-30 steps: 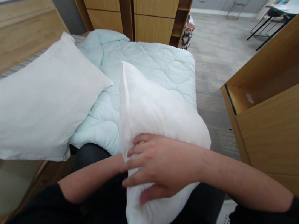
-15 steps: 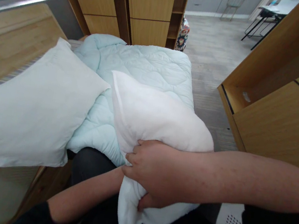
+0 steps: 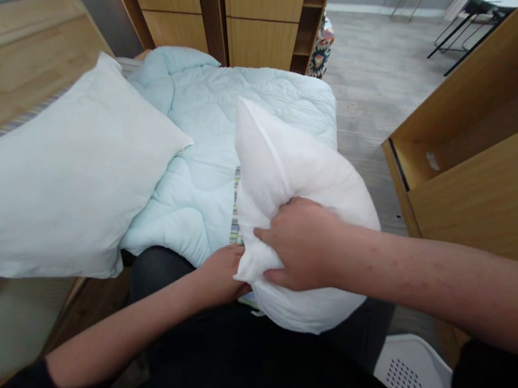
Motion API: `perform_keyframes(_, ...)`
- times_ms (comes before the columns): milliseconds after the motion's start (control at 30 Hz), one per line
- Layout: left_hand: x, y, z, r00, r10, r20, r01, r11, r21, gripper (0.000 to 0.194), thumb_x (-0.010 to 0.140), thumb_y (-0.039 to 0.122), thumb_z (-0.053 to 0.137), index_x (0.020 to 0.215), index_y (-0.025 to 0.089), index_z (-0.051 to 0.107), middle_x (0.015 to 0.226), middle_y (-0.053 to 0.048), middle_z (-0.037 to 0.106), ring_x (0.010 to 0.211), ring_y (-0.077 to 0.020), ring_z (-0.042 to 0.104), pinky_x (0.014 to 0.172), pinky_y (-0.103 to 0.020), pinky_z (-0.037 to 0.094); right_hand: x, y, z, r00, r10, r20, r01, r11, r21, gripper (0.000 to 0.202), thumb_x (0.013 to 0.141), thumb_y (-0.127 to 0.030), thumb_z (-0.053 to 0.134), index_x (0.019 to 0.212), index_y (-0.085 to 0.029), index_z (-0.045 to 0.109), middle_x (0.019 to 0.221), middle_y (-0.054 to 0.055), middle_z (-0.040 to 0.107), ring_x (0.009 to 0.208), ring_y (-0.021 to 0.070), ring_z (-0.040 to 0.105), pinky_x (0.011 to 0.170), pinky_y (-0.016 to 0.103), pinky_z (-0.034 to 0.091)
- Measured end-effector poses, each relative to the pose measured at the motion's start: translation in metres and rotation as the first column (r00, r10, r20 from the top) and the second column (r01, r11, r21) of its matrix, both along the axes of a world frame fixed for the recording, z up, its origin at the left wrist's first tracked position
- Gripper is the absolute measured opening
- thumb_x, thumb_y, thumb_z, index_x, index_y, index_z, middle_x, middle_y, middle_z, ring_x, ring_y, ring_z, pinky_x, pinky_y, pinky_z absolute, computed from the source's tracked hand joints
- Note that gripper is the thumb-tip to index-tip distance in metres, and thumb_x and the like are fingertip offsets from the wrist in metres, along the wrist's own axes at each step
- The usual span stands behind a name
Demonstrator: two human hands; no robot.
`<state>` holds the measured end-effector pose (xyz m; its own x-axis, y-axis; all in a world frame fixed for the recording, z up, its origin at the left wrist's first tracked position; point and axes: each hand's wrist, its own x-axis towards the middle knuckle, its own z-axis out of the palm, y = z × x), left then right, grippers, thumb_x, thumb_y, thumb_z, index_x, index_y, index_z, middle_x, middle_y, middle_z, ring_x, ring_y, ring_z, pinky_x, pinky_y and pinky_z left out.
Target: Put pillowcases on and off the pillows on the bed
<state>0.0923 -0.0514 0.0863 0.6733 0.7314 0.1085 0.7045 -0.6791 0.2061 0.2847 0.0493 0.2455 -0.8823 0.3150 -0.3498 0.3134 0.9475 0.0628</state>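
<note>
A white pillow (image 3: 332, 173) is bunched over my lap, one pointed corner toward the far side. My right hand (image 3: 303, 244) presses into its near side, with the fingers curled into the fabric. Low at the pillow's left edge, my left hand (image 3: 223, 274) is closed at the border of a striped cloth (image 3: 236, 217), its fingertips partly hidden. That cloth shows as a narrow strip between the pillow and a pale blue quilt (image 3: 197, 177). Left of the quilt lies a second, off-white pillow (image 3: 64, 168), which neither hand touches.
Wooden cabinets (image 3: 259, 42) stand beyond the bed, and another wooden cabinet (image 3: 496, 200) is close on the right. A white perforated plastic piece (image 3: 412, 372) is low at the right. A wooden board (image 3: 27, 62) runs along the left.
The white pillow has shifted right and bunched up more, its near corner drawn up. My right hand has moved up and right on it. My left hand and the striped cloth have come into sight.
</note>
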Motion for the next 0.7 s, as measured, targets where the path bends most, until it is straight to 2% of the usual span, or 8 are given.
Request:
perform_keyframes(100,-0.007,-0.002,-0.006,0.986,-0.086,0.146,0.082,0.996,0.037,0.014,0.102,0.031,0.068,0.103,0.019,0.075,0.101,-0.009,0.075,0.105,-0.0256,0.069,0.099,-0.041,0.055,0.021,0.012,0.005,0.997,-0.059,-0.053,0.059,0.998,0.002,0.063,0.092,-0.071,0.064,0.125,-0.019,0.079,0.089,0.015,0.078,0.084,0.0325,0.072,0.080,0.044,0.046)
perform_keyframes(200,-0.006,-0.004,-0.004,0.977,-0.154,0.147,0.136,0.983,0.126,0.017,0.108,0.022,0.056,0.107,0.021,0.072,0.096,-0.005,0.073,0.100,-0.0217,0.065,0.101,-0.039,0.048,0.041,0.022,0.015,0.993,-0.081,-0.088,0.080,0.997,-0.016,0.059,0.092,-0.070,0.067,0.128,-0.024,0.079,0.092,0.012,0.078,0.088,0.0333,0.072,0.084,0.046,0.047)
perform_keyframes(333,-0.002,-0.012,-0.002,0.998,-0.069,0.002,0.066,0.955,0.288,0.019,0.110,0.019,0.053,0.100,0.019,0.069,0.091,-0.005,0.070,0.090,-0.0207,0.062,0.079,-0.038,0.041,0.059,0.034,0.030,0.985,-0.091,-0.148,0.087,0.996,-0.031,0.060,0.092,-0.071,0.067,0.131,-0.027,0.078,0.097,0.010,0.079,0.091,0.0305,0.071,0.088,0.048,0.046)
perform_keyframes(467,-0.002,-0.019,-0.001,1.000,-0.024,0.011,0.018,0.918,0.396,0.019,0.108,0.016,0.056,0.091,0.019,0.064,0.087,-0.004,0.067,0.086,-0.0201,0.060,0.072,-0.038,0.036,0.064,0.040,0.033,0.976,-0.109,-0.191,0.099,0.993,-0.063,0.061,0.097,-0.071,0.060,0.131,-0.023,0.078,0.098,0.010,0.079,0.089,0.0261,0.069,0.087,0.047,0.044)
perform_keyframes(533,-0.001,-0.021,-0.002,1.000,0.003,0.023,-0.012,0.922,0.387,0.021,0.106,0.016,0.057,0.086,0.019,0.061,0.082,-0.004,0.064,0.080,-0.0201,0.058,0.069,-0.038,0.036,0.063,0.039,0.030,0.971,-0.119,-0.206,0.103,0.991,-0.086,0.060,0.095,-0.071,0.063,0.129,-0.024,0.079,0.100,0.010,0.080,0.092,0.0278,0.070,0.089,0.046,0.046)
perform_keyframes(600,0.000,-0.020,-0.003,0.999,0.040,0.012,-0.041,0.951,0.306,0.022,0.105,0.018,0.060,0.084,0.020,0.060,0.078,-0.003,0.062,0.077,-0.0209,0.058,0.067,-0.038,0.038,0.060,0.037,0.026,0.970,-0.130,-0.207,0.112,0.989,-0.096,0.059,0.091,-0.071,0.068,0.126,-0.025,0.080,0.102,0.009,0.080,0.094,0.0306,0.071,0.092,0.047,0.047)
perform_keyframes(633,0.000,-0.020,-0.004,0.999,0.043,0.000,-0.041,0.969,0.243,0.019,0.104,0.020,0.062,0.085,0.020,0.061,0.080,-0.004,0.064,0.080,-0.0218,0.060,0.069,-0.038,0.042,0.059,0.036,0.025,0.970,-0.133,-0.202,0.115,0.989,-0.097,0.058,0.089,-0.071,0.070,0.125,-0.025,0.080,0.101,0.009,0.080,0.094,0.0317,0.071,0.093,0.048,0.048)
perform_keyframes(700,0.001,-0.019,-0.006,1.000,-0.003,-0.024,0.006,0.994,0.113,0.010,0.102,0.023,0.066,0.093,0.019,0.066,0.093,-0.007,0.070,0.095,-0.0245,0.066,0.083,-0.039,0.051,0.057,0.035,0.024,0.972,-0.134,-0.195,0.119,0.989,-0.089,0.056,0.089,-0.070,0.069,0.121,-0.026,0.081,0.097,0.009,0.079,0.092,0.0329,0.071,0.093,0.049,0.047)
